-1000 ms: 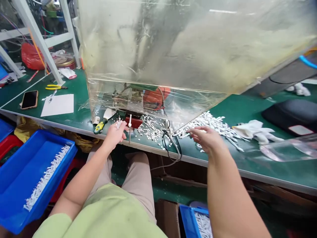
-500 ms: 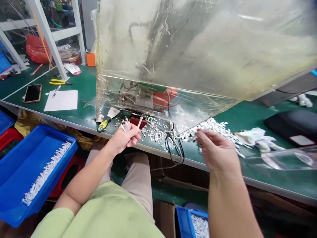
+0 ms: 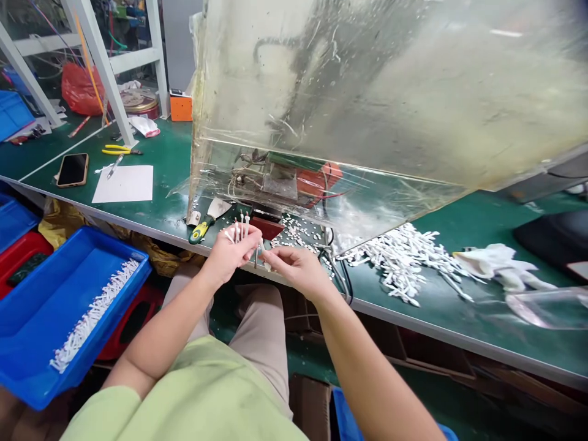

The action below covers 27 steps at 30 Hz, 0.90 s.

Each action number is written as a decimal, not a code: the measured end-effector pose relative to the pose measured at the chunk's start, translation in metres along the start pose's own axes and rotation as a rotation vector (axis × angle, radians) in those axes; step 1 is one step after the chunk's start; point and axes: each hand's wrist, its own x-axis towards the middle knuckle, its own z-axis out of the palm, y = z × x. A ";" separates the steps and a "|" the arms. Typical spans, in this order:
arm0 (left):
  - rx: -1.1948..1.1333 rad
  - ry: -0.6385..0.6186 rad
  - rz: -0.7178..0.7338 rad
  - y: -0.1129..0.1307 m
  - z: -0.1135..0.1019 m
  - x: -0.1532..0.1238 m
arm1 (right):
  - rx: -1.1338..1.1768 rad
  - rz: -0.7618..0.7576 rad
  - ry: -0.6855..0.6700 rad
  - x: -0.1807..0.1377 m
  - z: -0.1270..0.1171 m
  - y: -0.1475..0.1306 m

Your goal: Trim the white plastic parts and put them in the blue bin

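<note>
Head view: my left hand, closed on slim white sticks, tips up, presumably for order; my right hand beside, fingers narrowed, contents unclear; near edge of green table.

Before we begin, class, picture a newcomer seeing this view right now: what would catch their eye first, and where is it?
Probably the large, cloudy see-through shield slanting over the green bench at upper centre and right. Below it, the left hand holds several slim white pieces, the right hand close beside it. The bright blue tray at lower left also stands out.
</note>
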 end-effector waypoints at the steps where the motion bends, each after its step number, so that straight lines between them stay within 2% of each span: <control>1: -0.018 0.024 0.004 0.000 -0.002 0.001 | 0.055 0.031 0.016 0.005 0.000 0.003; 6: -0.033 0.058 0.002 -0.002 -0.010 -0.001 | 0.460 0.234 0.166 0.036 0.009 0.016; 10: -0.046 0.074 0.004 0.000 -0.016 -0.006 | 0.634 0.326 0.199 0.050 0.017 0.017; 18: -0.066 0.093 -0.010 0.001 -0.022 -0.008 | 0.785 0.444 0.245 0.057 0.020 0.014; 27: -0.080 0.095 -0.012 0.004 -0.023 -0.011 | 0.839 0.543 0.248 0.061 0.019 0.011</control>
